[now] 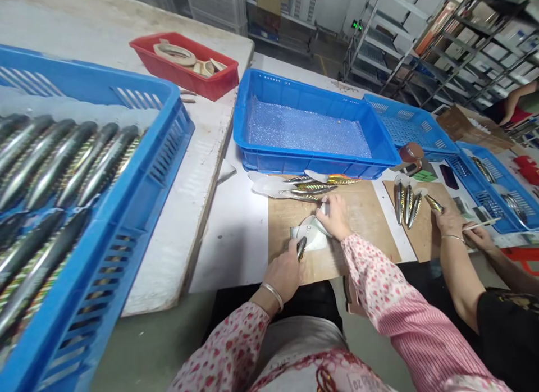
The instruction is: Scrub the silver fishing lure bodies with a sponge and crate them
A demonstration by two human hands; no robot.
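Note:
My left hand (286,273) is closed around a dark metallic fishing lure (301,247) at the near edge of a brown board (362,223). My right hand (337,215) pinches a clear plastic wrapper (311,235) lying on that board, just right of the lure. Several striped gold lures with clear wrappers (311,185) lie in a row at the board's far edge, in front of a blue crate lined with bubble wrap (311,128).
A large blue crate (126,212) full of dark lures stands on the left, on a raised white table. A red tray with tape rolls (185,63) sits behind it. A co-worker's hands (452,220) work on lures at a second board on the right, beside more blue crates (497,184).

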